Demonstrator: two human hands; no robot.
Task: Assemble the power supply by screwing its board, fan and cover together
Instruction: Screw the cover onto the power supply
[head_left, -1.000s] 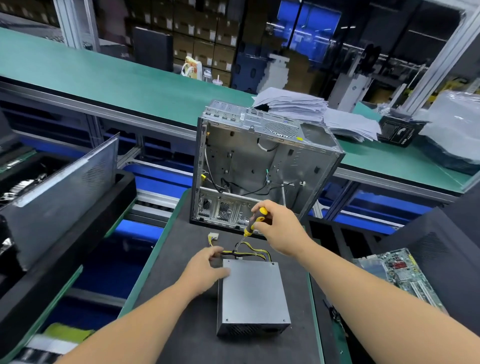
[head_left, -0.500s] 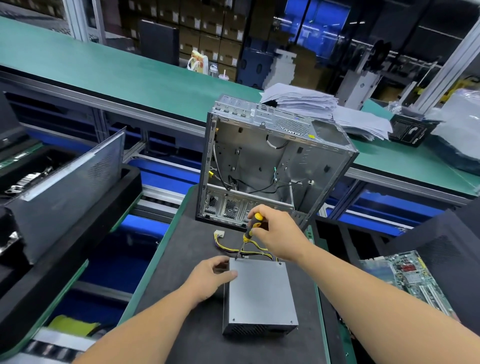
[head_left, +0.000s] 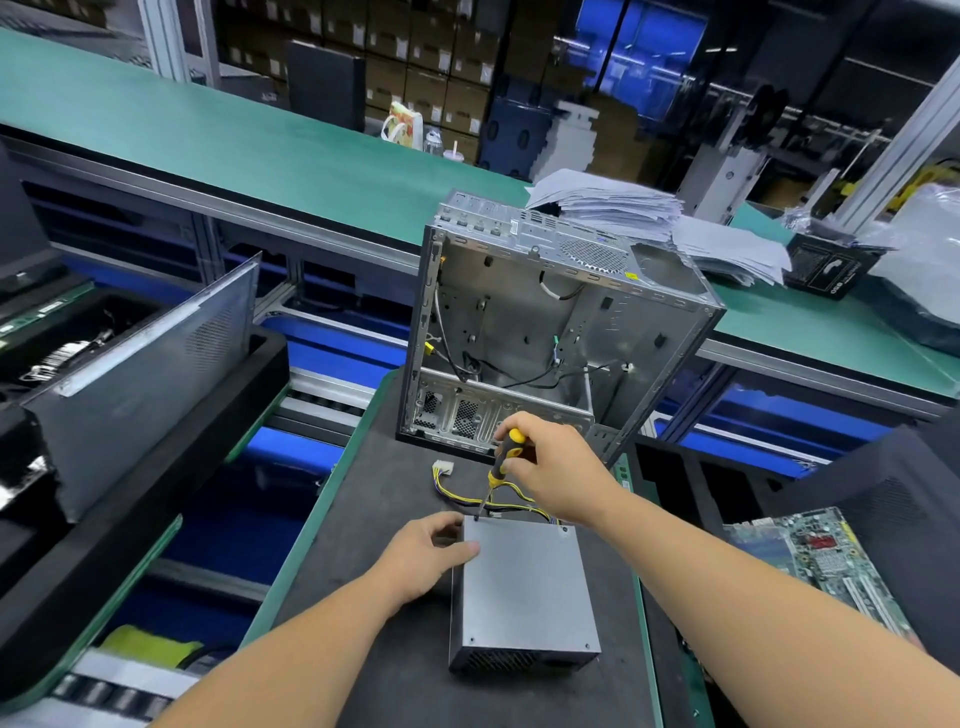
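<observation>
A dark mat (head_left: 395, 530) covers the green-edged bench. On it, at centre, lies a grey power supply (head_left: 524, 592); its yellow-black cables (head_left: 457, 491) trail toward 12 o'clock, where an open computer case (head_left: 550, 322) stands upright.

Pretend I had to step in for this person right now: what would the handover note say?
Right hand grips the yellow-and-black screwdriver, tip at the far-left corner of the power supply cover.
Left hand steadies that corner, thumb on top.
The supply lies flat on the dark mat, its wire bundle trailing toward the open computer case.
Done: cover is on.
Left: finish this corner screw, then check the other corners; their tightness cannot be judged.
</observation>
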